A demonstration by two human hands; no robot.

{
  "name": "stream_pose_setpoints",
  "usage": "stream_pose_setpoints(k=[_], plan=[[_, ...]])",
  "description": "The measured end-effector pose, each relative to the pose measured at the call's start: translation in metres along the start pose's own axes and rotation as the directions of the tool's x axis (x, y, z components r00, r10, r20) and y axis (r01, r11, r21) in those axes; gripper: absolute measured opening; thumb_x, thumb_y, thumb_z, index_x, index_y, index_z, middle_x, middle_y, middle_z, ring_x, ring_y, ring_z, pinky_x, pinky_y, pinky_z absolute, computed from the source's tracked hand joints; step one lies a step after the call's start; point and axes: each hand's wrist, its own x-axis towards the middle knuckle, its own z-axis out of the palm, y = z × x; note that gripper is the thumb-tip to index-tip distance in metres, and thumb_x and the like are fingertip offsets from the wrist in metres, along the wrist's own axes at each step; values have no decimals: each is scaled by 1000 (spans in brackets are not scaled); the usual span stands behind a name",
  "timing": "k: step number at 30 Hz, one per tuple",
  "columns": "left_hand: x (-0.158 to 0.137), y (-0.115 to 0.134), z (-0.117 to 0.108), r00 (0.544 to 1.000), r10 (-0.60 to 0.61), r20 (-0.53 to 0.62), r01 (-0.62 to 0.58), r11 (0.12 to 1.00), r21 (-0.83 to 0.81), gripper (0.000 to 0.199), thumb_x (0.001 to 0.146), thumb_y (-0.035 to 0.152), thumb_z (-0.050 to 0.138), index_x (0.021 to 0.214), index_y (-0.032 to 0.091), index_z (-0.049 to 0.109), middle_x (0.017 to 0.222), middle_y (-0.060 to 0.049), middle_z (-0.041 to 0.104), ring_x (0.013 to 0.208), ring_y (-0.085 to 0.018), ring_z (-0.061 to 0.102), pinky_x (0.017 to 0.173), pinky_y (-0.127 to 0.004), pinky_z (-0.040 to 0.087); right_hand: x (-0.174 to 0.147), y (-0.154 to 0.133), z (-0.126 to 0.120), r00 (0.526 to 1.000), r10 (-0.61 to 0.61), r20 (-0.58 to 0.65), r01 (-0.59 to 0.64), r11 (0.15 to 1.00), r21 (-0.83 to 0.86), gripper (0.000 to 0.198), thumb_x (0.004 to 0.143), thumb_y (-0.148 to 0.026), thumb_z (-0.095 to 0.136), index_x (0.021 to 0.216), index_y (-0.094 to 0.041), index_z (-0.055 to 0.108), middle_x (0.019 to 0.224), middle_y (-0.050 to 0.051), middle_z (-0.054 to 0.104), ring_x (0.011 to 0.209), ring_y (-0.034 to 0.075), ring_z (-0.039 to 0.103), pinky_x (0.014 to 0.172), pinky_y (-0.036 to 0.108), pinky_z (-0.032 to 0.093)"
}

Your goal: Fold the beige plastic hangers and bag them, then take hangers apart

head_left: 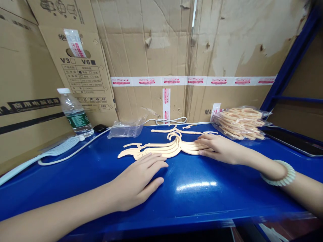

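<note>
Several cream plastic hangers (169, 149) lie stacked on the blue table, hooks toward the back. My left hand (141, 178) rests at their near left side, fingers stretched out and fingertips touching the lower edge; its thumb is apart from them. My right hand (223, 148) has its fingers and thumb around the right end of the stack and covers that end. Just behind the stack lies another cream hanger (186, 131), beside a small cream piece (189, 126).
A clear bag of cream hangers (242, 122) sits at the back right, near a dark phone (295, 141). On the left are a water bottle (75, 114), a pale blue brush-like object (62, 147) and a white cable. An empty plastic bag (126, 129) lies before the cardboard wall (151, 53).
</note>
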Motion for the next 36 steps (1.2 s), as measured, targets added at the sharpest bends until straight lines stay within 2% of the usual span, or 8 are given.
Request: stream_pose_setpoints(k=[7,19,28,36], plan=[[1,0,-1,999,14,-29,-14,1000,10,32,95,28,45,126,23,53,136,-8,55,132,-27,43,110,-48,36,1,-1,-2,999,15,44,-14,1000,-25,37,94,-37,48,123,-16,59,115,14,61,104,26,59,92,41,49],[1,-1,0,996,89,-8,-89,996,33,26,94,19,44,116,21,57,128,-8,60,121,-23,52,104,-41,42,3,0,-1,1000,-7,-29,7,1000,-3,30,94,-38,47,111,-20,66,106,11,66,98,25,61,86,39,49],[1,-1,1,995,99,-6,-98,995,32,25,94,19,44,114,20,58,126,-7,61,117,-23,55,102,-41,44,4,0,-1,1000,7,4,-7,1000,-14,26,95,-33,46,103,-19,66,106,10,66,96,24,61,86,39,48],[1,-2,1,995,99,-9,-98,995,35,26,93,19,44,115,20,58,126,-7,61,117,-23,56,101,-41,44,4,1,0,1000,9,10,-9,1000,-22,27,95,-33,46,106,-18,66,107,11,66,97,25,60,87,40,49]])
